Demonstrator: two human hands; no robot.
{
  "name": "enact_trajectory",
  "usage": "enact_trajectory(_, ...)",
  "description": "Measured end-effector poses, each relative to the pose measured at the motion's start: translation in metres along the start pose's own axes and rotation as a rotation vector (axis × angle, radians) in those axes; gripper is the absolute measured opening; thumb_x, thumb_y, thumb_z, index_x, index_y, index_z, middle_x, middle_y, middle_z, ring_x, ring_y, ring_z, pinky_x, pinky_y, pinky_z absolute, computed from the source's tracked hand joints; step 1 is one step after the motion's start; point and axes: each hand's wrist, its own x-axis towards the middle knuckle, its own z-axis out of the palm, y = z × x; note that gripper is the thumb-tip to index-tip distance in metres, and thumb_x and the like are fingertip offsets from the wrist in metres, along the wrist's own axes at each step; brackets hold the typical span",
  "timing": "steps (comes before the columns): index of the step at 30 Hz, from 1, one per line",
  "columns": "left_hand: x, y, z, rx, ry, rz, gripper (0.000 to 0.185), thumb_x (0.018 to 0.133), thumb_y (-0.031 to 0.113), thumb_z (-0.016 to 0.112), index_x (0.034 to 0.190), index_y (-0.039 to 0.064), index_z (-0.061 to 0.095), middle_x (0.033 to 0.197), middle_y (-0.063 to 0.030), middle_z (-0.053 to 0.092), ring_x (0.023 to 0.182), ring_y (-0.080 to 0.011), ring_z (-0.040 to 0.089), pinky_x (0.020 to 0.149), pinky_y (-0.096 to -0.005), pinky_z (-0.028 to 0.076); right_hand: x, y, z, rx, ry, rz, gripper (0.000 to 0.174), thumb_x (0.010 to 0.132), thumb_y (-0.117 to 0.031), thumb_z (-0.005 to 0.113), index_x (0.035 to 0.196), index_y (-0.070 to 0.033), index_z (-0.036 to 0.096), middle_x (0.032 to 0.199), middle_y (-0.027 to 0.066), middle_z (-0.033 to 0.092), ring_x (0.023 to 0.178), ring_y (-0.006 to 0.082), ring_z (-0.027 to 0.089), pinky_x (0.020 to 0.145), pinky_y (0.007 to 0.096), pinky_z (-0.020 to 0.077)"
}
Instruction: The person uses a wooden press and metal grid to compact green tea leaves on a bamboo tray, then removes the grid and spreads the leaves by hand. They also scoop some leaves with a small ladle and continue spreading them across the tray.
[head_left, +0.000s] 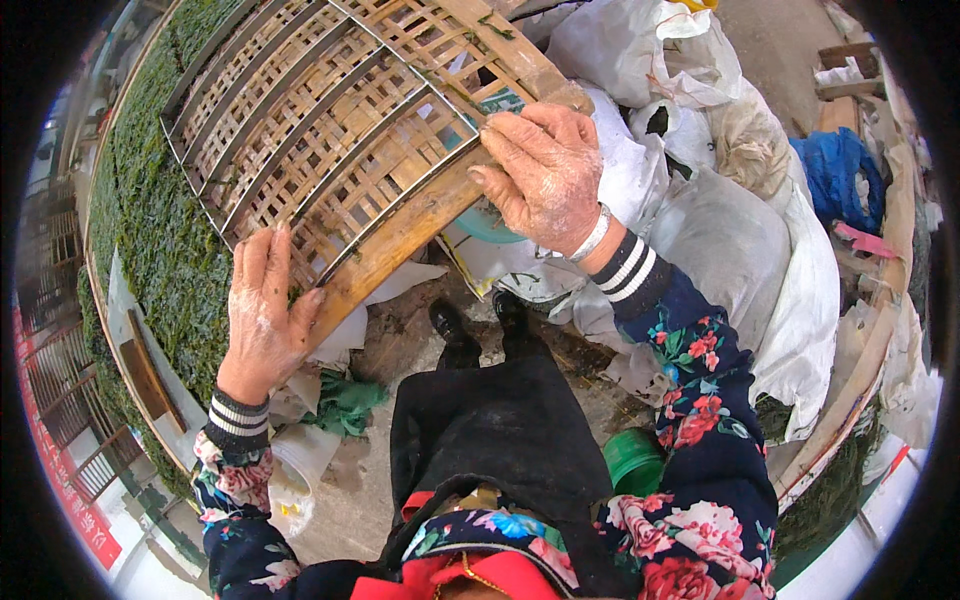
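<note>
A metal frame with parallel slats (330, 142) lies over a woven bamboo lattice (360, 187) that has a wooden edge bar (412, 232). My left hand (266, 300) is at the near left corner of the metal frame, its fingers over the frame's edge and its thumb on the wooden bar. My right hand (544, 165) grips the frame's near right corner, fingertips on metal and wood. Bits of green plant cling to the lattice. Left of the frame, a thick layer of wet, dark green leafy matter, seemingly seaweed (157, 262), covers a table.
White woven sacks (720, 232) are piled at the right, with a blue bag (844, 176) beyond. A green bucket (634, 461) stands on the floor by my right side. Green netting (341, 401) and a white plastic container (300, 472) lie at the lower left. A wooden block (150, 367) rests on the table.
</note>
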Motion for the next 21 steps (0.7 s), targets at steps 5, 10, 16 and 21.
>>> enact_trajectory(5,0.002,-0.004,-0.001,-0.017,-0.008,0.0,0.077,0.071,0.008,0.072,0.139,-0.01,0.041,0.127,-0.0265,0.045,0.115,-0.0453,0.047,0.1,-0.0498,0.041,0.014,0.003,-0.006,0.078,-0.041,0.02,0.024,0.075,-0.022,0.075,0.093,-0.007,0.071,0.104,0.0031,0.067,0.092,0.0223,0.06,0.079,0.0393,0.0442)
enact_trajectory(10,0.001,-0.001,-0.002,0.004,0.004,-0.009,0.077,0.067,0.007,0.073,0.135,-0.013,0.043,0.126,-0.0273,0.046,0.112,-0.0451,0.048,0.1,-0.049,0.042,0.046,0.022,0.006,0.199,-0.109,0.114,0.024,0.078,-0.016,0.072,0.102,-0.01,0.07,0.097,0.0054,0.067,0.081,0.0291,0.064,0.069,0.0403,0.0532)
enact_trajectory(16,0.002,0.0,-0.004,0.022,-0.007,-0.046,0.079,0.067,0.012,0.077,0.134,-0.013,0.043,0.125,-0.0251,0.048,0.113,-0.0423,0.048,0.101,-0.0469,0.042,0.089,0.039,0.044,0.058,-0.344,-0.028,0.025,0.083,-0.016,0.061,0.107,-0.015,0.068,0.098,0.0097,0.064,0.087,0.0324,0.067,0.074,0.0419,0.0558)
enact_trajectory(21,-0.002,-0.005,0.004,-0.002,0.009,-0.071,0.083,0.066,0.015,0.076,0.136,-0.011,0.042,0.129,-0.0257,0.048,0.115,-0.0433,0.048,0.103,-0.0468,0.041,0.093,0.058,0.059,0.205,-0.373,-0.058,0.011,0.082,-0.015,0.063,0.09,-0.01,0.069,0.088,0.0111,0.065,0.082,0.0336,0.066,0.07,0.0434,0.0531)
